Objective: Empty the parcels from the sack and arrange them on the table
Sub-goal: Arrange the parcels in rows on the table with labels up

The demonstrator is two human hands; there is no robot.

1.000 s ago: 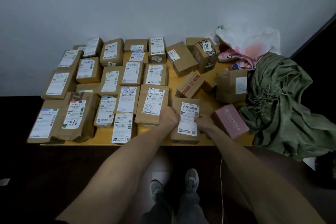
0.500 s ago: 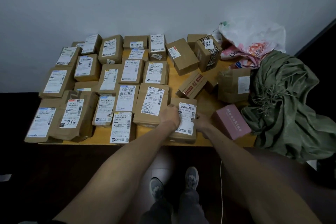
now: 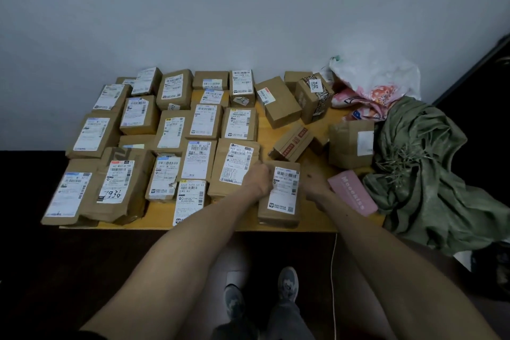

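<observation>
A labelled parcel (image 3: 278, 196) lies flat at the near edge of the table (image 3: 313, 167), right of the middle. Its white shipping label faces up with a barcode at the top and a small logo and QR code at the bottom; the printed lines are too small to read.

The left hand (image 3: 258, 179) holds the parcel's far left corner, its fingers curled over the edge. The right hand (image 3: 316, 190) is just beside the parcel's right side and blurred, so I cannot tell how its fingers lie or whether they touch it.

To the left, the other parcels (image 3: 205, 121) fill the table in tight rows out to the left edge, all brown with white barcode labels up. One parcel near the near left corner (image 3: 118, 185) carries handwritten digits, "7936". Just left of the held one, a parcel (image 3: 234, 165) has a label headed with numbers beginning "502 602".

Toward the far edge, a box (image 3: 314, 96) with patterned tape bears a sticker reading "2012". A pink box (image 3: 353, 193) just right of the right hand shows pale lettering that seems to read "Moonkiss". The green sack (image 3: 419, 168) is heaped over the right edge.
</observation>
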